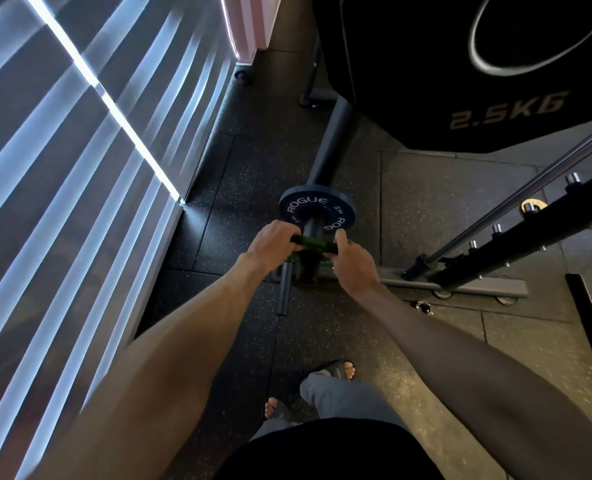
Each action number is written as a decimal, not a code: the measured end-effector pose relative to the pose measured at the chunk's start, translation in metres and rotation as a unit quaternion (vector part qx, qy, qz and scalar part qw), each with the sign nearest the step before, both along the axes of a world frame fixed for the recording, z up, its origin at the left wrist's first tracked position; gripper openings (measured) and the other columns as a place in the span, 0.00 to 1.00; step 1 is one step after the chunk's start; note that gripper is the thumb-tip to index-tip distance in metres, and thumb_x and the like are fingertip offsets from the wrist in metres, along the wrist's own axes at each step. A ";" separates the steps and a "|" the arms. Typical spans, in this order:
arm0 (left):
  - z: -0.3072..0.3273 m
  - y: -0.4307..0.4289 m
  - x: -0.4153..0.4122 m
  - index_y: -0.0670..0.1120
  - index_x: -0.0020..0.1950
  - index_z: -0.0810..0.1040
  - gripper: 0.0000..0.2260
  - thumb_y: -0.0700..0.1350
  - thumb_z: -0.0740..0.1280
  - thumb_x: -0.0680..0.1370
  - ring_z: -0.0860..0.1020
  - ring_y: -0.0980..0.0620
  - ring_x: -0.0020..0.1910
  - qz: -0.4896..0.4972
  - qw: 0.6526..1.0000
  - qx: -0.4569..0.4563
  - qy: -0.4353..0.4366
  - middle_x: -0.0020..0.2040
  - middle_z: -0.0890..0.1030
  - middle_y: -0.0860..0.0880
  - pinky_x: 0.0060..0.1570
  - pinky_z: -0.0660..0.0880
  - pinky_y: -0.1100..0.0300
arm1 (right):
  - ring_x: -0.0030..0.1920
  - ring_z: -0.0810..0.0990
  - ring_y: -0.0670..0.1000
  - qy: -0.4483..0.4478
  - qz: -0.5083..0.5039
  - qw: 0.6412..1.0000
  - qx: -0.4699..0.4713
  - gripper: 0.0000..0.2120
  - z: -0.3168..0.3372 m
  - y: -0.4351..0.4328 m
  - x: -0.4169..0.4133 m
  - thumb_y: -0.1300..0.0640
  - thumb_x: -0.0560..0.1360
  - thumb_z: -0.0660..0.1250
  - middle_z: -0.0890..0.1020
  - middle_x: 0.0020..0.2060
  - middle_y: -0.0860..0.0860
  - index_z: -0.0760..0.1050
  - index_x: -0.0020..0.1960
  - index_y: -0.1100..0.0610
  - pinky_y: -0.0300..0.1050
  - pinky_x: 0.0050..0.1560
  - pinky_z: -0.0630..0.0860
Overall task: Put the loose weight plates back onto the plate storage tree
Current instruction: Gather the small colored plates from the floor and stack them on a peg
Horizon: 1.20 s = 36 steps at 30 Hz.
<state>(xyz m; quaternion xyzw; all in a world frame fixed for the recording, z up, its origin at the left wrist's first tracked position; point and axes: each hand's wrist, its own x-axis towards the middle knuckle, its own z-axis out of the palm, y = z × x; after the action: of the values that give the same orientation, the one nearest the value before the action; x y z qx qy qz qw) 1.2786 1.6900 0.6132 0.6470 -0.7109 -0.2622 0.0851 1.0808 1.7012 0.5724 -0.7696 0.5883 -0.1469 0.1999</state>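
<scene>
A small green weight plate is held edge-on between both hands over a dark peg of the plate storage tree. My left hand grips its left rim and my right hand grips its right rim. Just beyond it a small blue plate marked ROGUE sits on the same peg. Another bare peg sticks out toward me below my left hand. A large black plate marked 2.5KG fills the upper right, very close to the camera.
A slatted wall with a bright light strip runs along the left. A barbell and a black rack arm with studs slant across the right. The tree's grey base bar lies on the speckled rubber floor. My sandalled feet stand below.
</scene>
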 end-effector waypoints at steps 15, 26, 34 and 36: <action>-0.001 -0.053 -0.006 0.44 0.57 0.82 0.09 0.45 0.68 0.79 0.81 0.41 0.50 0.029 0.998 -0.031 -0.052 0.55 0.82 0.44 0.53 0.78 0.46 | 0.56 0.81 0.59 0.058 0.028 0.998 -0.008 0.13 0.020 -0.070 0.005 0.56 0.79 0.67 0.77 0.59 0.55 0.70 0.62 0.58 0.55 0.49 0.77; 0.019 -0.034 -0.025 0.43 0.65 0.73 0.16 0.48 0.66 0.79 0.75 0.44 0.60 0.040 0.979 -0.148 -0.134 0.60 0.76 0.43 0.60 0.73 0.48 | 0.60 0.78 0.58 0.041 -0.051 0.997 0.049 0.22 0.034 -0.037 -0.007 0.51 0.80 0.66 0.75 0.62 0.56 0.65 0.71 0.55 0.56 0.57 0.78; 0.032 0.009 -0.123 0.44 0.58 0.74 0.09 0.47 0.62 0.80 0.80 0.42 0.53 -0.139 0.980 -0.071 -0.128 0.55 0.80 0.43 0.46 0.76 0.50 | 0.60 0.79 0.59 0.104 -0.151 0.970 0.161 0.13 0.054 0.052 -0.087 0.52 0.82 0.61 0.80 0.57 0.57 0.71 0.64 0.57 0.57 0.60 0.75; 0.028 0.025 -0.159 0.45 0.58 0.75 0.10 0.47 0.62 0.80 0.80 0.41 0.53 -0.190 0.971 -0.002 -0.145 0.56 0.80 0.42 0.48 0.75 0.49 | 0.59 0.80 0.59 0.103 -0.171 0.962 0.188 0.11 0.051 0.079 -0.119 0.53 0.83 0.60 0.81 0.57 0.57 0.72 0.62 0.58 0.56 0.60 0.77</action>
<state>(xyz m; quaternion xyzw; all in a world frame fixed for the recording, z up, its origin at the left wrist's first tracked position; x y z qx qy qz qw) 1.1196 1.7150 0.6414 0.5314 -0.8258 -0.1756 -0.0693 0.9619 1.7802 0.6237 -0.6172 0.7455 0.0147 0.2510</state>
